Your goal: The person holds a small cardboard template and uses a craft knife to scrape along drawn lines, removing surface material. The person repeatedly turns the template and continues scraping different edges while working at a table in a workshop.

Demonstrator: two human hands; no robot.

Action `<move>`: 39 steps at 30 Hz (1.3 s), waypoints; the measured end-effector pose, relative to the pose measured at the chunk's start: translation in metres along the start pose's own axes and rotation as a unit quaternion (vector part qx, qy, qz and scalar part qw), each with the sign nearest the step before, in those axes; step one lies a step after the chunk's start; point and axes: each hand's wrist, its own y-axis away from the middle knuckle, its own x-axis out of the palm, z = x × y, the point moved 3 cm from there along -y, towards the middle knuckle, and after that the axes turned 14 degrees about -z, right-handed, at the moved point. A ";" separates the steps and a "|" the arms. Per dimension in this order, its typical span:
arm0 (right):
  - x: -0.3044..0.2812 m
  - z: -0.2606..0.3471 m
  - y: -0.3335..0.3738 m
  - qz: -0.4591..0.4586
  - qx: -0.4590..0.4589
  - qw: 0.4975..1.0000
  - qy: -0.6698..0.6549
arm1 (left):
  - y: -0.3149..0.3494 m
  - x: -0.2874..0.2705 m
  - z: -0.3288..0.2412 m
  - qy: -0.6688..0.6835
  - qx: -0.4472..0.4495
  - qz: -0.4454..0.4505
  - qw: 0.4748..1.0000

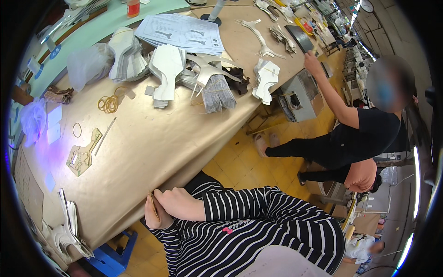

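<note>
Close together at the table's near edge, my left hand [156,219] and my right hand [179,203] are closed on a thin tan piece [153,206]. It is seen almost edge-on, so its full shape is hidden. On the tan-covered table [138,152] beyond my hands lies a flat, angular template [86,153] with a cut-out and greenish edges. Beside it rests a slim pointed pen-like tool [105,135]. A single rubber band [77,129] lies near the template, and a cluster of rubber bands [108,104] sits farther back.
Banded stacks of white cut pieces [167,76], a grey bundle [218,94] and printed sheets [180,33] line the back. Curved pieces [69,231] lie at the near left, above a blue stool [110,258]. A co-worker [341,138] stands beyond the right edge.
</note>
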 end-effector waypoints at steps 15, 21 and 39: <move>0.003 -0.001 -0.003 -0.018 0.008 1.000 0.004 | -0.004 0.000 -0.013 -0.028 0.111 -0.023 0.993; -0.005 0.005 -0.004 -0.014 0.009 1.000 0.024 | -0.007 0.001 -0.016 -0.004 0.117 -0.046 0.992; -0.013 -0.009 -0.009 0.070 -0.028 0.997 -0.002 | -0.019 -0.009 -0.012 0.016 0.103 0.022 0.994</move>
